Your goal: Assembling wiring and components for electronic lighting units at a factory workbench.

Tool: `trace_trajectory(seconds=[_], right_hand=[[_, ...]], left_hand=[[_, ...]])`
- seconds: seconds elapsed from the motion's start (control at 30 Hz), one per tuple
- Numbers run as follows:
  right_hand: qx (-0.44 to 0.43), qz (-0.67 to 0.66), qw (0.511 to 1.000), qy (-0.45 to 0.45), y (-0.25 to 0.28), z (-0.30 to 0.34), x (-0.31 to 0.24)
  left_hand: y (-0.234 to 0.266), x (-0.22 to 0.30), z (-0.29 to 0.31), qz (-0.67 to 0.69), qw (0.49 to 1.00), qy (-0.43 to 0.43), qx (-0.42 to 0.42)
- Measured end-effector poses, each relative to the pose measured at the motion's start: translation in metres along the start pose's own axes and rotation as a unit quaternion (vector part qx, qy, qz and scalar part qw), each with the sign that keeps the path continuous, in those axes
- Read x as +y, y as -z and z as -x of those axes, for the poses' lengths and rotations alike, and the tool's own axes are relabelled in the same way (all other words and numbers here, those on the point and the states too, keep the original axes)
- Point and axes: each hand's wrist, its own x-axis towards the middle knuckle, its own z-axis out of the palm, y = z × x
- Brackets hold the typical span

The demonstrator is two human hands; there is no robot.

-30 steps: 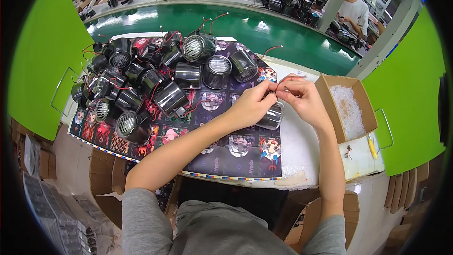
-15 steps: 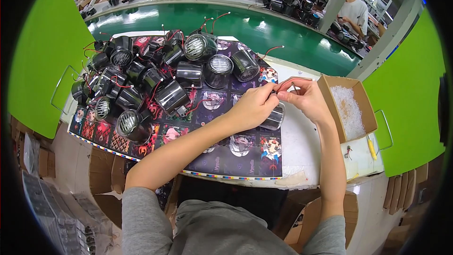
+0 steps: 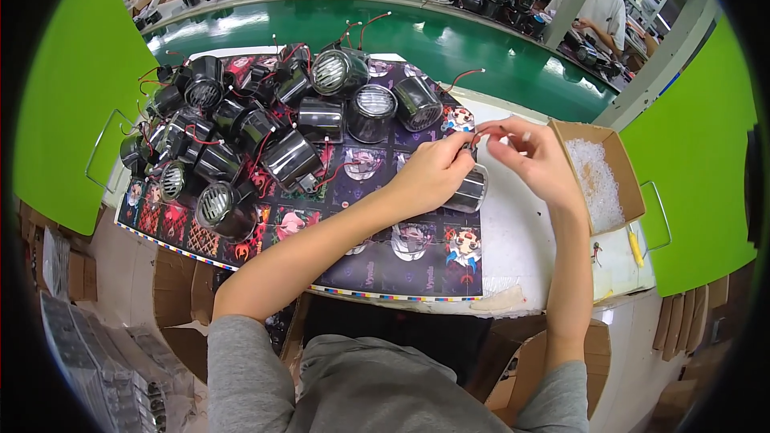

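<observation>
Across dark printed sheet (image 3: 389, 279), faint lettering (image 3: 365, 274); left hand (image 3: 434, 172) grips black housing (image 3: 468, 192).

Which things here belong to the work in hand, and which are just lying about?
In the work:
glossy black cylindrical housing in the left hand
red wire by the right hand
heaped similar housings, probably

Apparently lying about:
slim yellow tool
cardboard carton below the table

the left hand (image 3: 437, 175) hides part of the black cylindrical housing (image 3: 472, 194), whether the right hand (image 3: 539, 162) grips the thin red wire (image 3: 479, 135) is too small to tell, and the upper edge crops the co-worker (image 3: 603, 16).
</observation>
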Motion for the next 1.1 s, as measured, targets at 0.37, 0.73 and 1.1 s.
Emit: trace_trajectory(seconds=[0.37, 0.73, 1.1], right_hand=[[0.036, 0.163, 0.976, 0.142, -0.017, 0.009, -0.006], [0.128, 0.145, 0.974, 0.12, -0.03, 0.008, -0.007], [0.226, 0.207, 0.943, 0.129, -0.039, 0.002, -0.003]], left_hand=[[0.001, -0.002, 0.0, -0.074, 0.992, -0.034, 0.095], [-0.005, -0.001, 0.003, -0.116, 0.981, -0.098, 0.12], [-0.014, 0.008, 0.011, -0.229, 0.954, -0.143, 0.132]])
